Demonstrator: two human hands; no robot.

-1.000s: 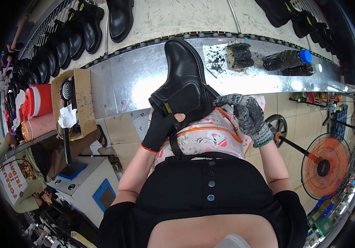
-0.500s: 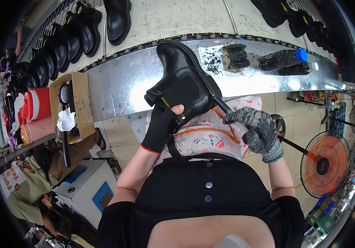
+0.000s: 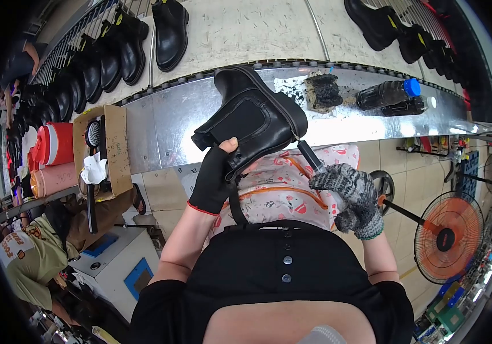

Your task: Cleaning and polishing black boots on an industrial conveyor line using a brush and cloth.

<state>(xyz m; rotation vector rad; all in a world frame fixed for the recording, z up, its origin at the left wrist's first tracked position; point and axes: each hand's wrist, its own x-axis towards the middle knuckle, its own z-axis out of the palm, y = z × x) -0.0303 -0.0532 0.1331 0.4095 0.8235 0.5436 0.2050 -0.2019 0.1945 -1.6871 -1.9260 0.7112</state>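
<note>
In my left hand (image 3: 211, 178), which wears a black fingerless glove, is a black ankle boot (image 3: 243, 123) with an elastic side panel. My thumb presses on its shaft, and the boot lies tilted on its side with the sole edge facing away from me. My right hand (image 3: 349, 195), in a grey knitted glove, is closed around a dark pen-like tool (image 3: 311, 156). The tool's thin tip is at the boot's heel end; whether it touches I cannot tell. The fingers' inner side is hidden.
A metal ledge (image 3: 160, 135) holds a blackened sponge (image 3: 323, 93), a dark bottle with a blue cap (image 3: 386, 93) and a white-capped one (image 3: 409, 106). Black boots (image 3: 170, 37) stand beyond. A cardboard box (image 3: 118, 152) is left, an orange fan (image 3: 448, 238) right. Another person (image 3: 39, 255) is at lower left.
The boot has tilted and shifted slightly left and nearer to me with my left hand. The tool's tip stays near the heel, and my right hand has moved slightly nearer to me.
</note>
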